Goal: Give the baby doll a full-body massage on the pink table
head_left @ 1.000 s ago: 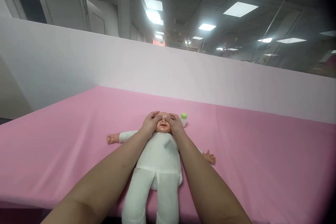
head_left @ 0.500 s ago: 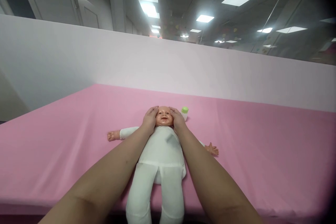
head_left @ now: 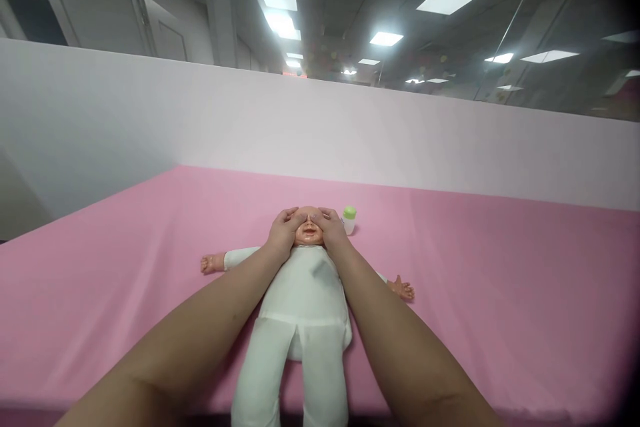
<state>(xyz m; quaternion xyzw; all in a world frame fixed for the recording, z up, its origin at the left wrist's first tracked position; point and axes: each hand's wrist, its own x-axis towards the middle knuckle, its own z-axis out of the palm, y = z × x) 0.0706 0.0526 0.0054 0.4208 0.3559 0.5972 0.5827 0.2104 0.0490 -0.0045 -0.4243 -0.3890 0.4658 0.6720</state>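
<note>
A baby doll [head_left: 304, 290] with a white cloth body lies on its back, legs toward me and arms spread to the sides. My left hand [head_left: 286, 230] cups one side of its head, and my right hand [head_left: 331, 227] cups the other. Both thumbs rest across the doll's eyes, which they cover, while its nose and mouth show between them. The fingers wrap round the sides of the head; their tips are partly hidden. Just beyond my right hand stands a small whitish bottle [head_left: 349, 221] with a green cap.
A pink sheet [head_left: 475, 267] covers the padded surface under the doll. A white low wall [head_left: 400, 140] runs along its back. Past the wall are glass, ceiling lights and a door [head_left: 175, 30].
My thumbs have moved inward from the sides of the doll's face onto its eyes, which showed before. The view has shifted slightly; the bottle stands in the same place.
</note>
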